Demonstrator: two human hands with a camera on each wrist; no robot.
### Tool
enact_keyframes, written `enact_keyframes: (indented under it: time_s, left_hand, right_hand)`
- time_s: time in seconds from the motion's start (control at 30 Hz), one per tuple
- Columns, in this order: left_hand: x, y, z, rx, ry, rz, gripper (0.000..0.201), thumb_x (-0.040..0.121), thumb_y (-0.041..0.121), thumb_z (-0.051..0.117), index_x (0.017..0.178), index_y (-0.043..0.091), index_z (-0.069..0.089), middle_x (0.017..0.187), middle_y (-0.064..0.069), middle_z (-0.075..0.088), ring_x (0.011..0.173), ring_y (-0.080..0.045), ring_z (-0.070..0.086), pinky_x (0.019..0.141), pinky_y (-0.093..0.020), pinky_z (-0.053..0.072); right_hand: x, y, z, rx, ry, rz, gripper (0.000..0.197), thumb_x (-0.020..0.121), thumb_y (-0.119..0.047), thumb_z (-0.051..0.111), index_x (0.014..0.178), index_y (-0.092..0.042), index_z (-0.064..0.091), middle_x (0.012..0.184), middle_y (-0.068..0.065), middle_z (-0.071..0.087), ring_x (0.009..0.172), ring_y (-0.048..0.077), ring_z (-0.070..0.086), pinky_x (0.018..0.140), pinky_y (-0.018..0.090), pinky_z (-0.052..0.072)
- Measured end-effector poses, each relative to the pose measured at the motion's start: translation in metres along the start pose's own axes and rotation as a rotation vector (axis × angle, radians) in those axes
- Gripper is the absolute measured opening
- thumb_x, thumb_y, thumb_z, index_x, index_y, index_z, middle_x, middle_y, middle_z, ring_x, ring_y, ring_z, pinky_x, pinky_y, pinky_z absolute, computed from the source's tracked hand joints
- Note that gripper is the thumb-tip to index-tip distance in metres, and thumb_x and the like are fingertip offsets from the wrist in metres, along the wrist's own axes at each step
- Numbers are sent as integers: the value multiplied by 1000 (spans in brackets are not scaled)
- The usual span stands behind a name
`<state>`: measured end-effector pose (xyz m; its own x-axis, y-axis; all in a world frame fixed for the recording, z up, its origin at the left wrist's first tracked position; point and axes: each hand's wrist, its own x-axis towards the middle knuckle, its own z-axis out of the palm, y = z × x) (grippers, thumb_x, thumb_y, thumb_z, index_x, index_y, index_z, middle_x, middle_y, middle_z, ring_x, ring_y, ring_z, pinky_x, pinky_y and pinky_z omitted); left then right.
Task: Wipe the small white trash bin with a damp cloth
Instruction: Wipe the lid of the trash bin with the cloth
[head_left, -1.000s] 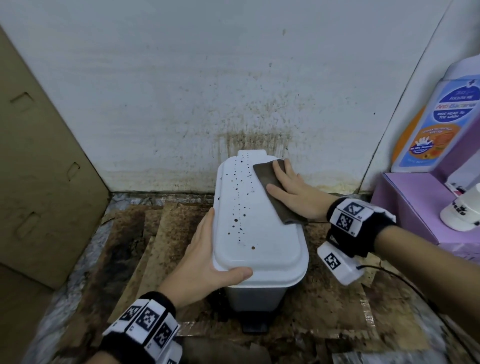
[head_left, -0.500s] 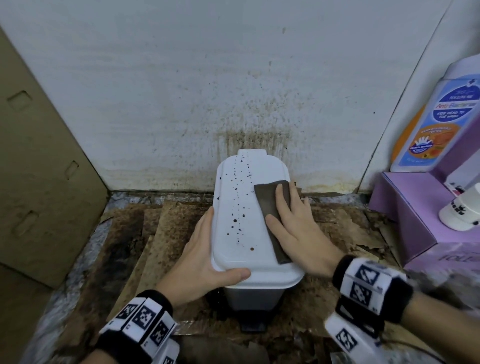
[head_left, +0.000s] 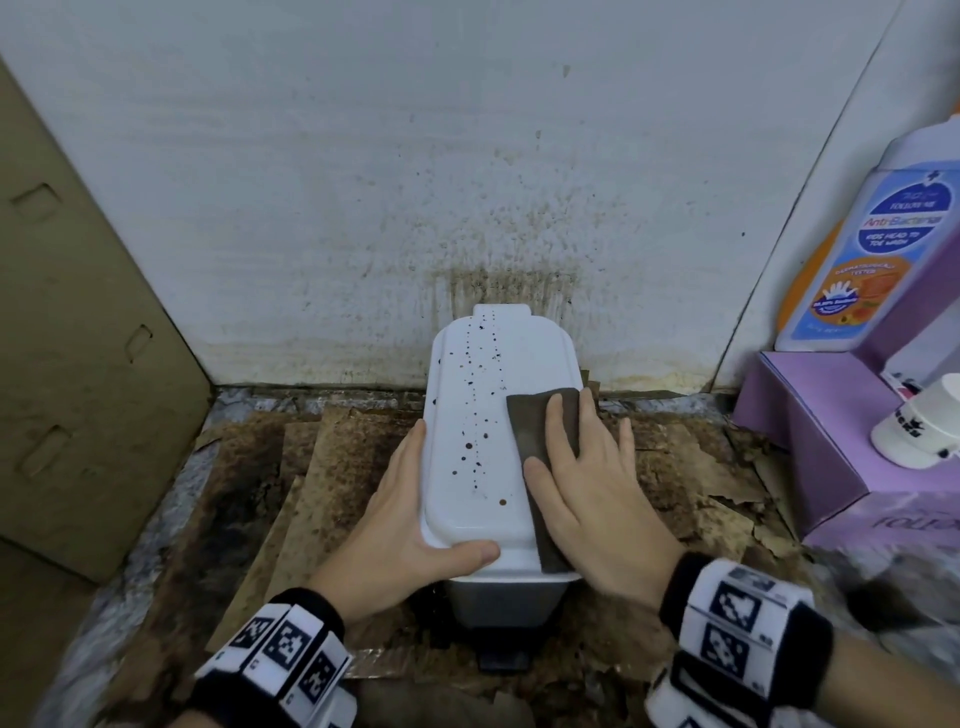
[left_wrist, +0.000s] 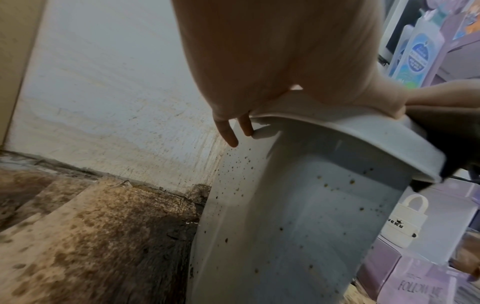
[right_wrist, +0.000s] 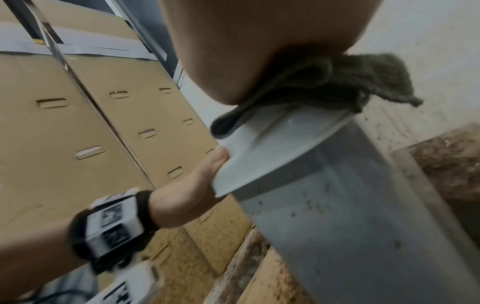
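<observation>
The small white trash bin stands against the wall, its lid dotted with dark spots. My left hand holds the lid's near left corner: the fingers lie along the side and the thumb is over the top. My right hand presses flat on a dark grey cloth on the lid's right half. In the left wrist view my fingers hang past the lid rim above the spotted bin body. The right wrist view shows the cloth bunched under my palm on the lid.
A stained white wall rises right behind the bin. Cardboard boxes stand on the left. On the right are a purple box, a wash bottle and a white cup. Dirty cardboard sheets cover the floor. The bin's pedal points toward me.
My right hand has slid the cloth from the lid's far right corner toward me along the right side. The left hand has kept its hold.
</observation>
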<state>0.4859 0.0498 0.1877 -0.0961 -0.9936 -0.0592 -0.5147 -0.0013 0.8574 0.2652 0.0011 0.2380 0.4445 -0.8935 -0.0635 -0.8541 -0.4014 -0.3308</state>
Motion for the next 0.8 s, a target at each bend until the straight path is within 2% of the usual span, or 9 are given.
enact_keyframes:
  time_s: [0.07, 0.17, 0.27, 0.4, 0.5, 0.6, 0.63, 0.7, 0.8]
  left_hand:
    - [0, 1, 0, -5, 1, -2, 140, 58, 81, 79, 155, 49, -16, 158, 43, -13, 152, 9, -5, 127, -48, 15]
    - [-1, 3, -1, 4, -10, -15, 138, 58, 82, 78, 153, 52, -17, 157, 43, -15, 151, 9, -6, 127, -48, 14]
    - [-1, 4, -3, 14, -21, -18, 135, 58, 82, 77, 149, 57, -19, 157, 42, -17, 152, 7, -8, 127, -49, 13]
    - [0, 1, -2, 7, -21, -23, 140, 58, 83, 77, 154, 49, -19, 158, 41, -17, 152, 8, -9, 127, -49, 13]
    - [0, 0, -2, 3, -14, -11, 141, 58, 83, 76, 155, 49, -19, 158, 42, -17, 151, 9, -10, 127, -48, 12]
    - [1, 0, -2, 1, -16, -6, 140, 58, 83, 77, 154, 49, -20, 157, 42, -17, 152, 8, -9, 127, -48, 12]
    - [1, 1, -2, 0, -16, -2, 140, 58, 83, 77, 154, 49, -20, 157, 42, -17, 152, 8, -9, 127, -48, 12]
    - [2, 0, -2, 6, -9, 3, 140, 58, 83, 77, 155, 49, -19, 158, 41, -15, 152, 7, -7, 127, -48, 12]
    - [2, 0, -1, 37, -9, 0, 141, 56, 86, 74, 154, 48, -20, 158, 41, -16, 151, 9, -8, 128, -47, 11]
  right_hand:
    - [24, 8, -8, -43, -29, 16, 72, 99, -49, 3, 159, -12, -10, 167, 16, -11, 155, 25, -15, 122, 57, -10]
    - [67, 20, -22, -93, -100, 25, 66, 105, -46, 10, 159, -14, -11, 167, 18, -12, 155, 29, -7, 121, 60, -9]
    - [103, 28, -33, -113, -146, 48, 66, 106, -47, 12, 159, -16, -10, 166, 18, -13, 156, 26, -6, 121, 56, -12]
    - [139, 33, -40, -158, -136, 21, 66, 106, -49, 15, 160, -18, -9, 166, 10, -22, 155, 23, -12, 122, 50, -12]
    - [157, 35, -42, -187, -64, -86, 63, 107, -43, 13, 160, -16, -7, 166, 5, -23, 155, 18, -16, 124, 49, -6]
    - [165, 40, -45, -290, -65, -167, 66, 102, -46, 1, 160, -15, 0, 168, 6, -18, 156, 19, -8, 124, 49, 4]
    - [167, 42, -46, -316, -72, -178, 64, 103, -45, 2, 161, -16, -1, 168, 5, -16, 156, 17, -4, 124, 47, 6]
    - [170, 44, -49, -326, -92, -184, 59, 107, -42, 8, 161, -19, -5, 168, 1, -13, 156, 15, -2, 125, 43, 5]
    - [170, 46, -49, -300, -129, -217, 59, 109, -38, 10, 160, -14, -8, 167, 2, -14, 156, 17, -9, 126, 37, -3]
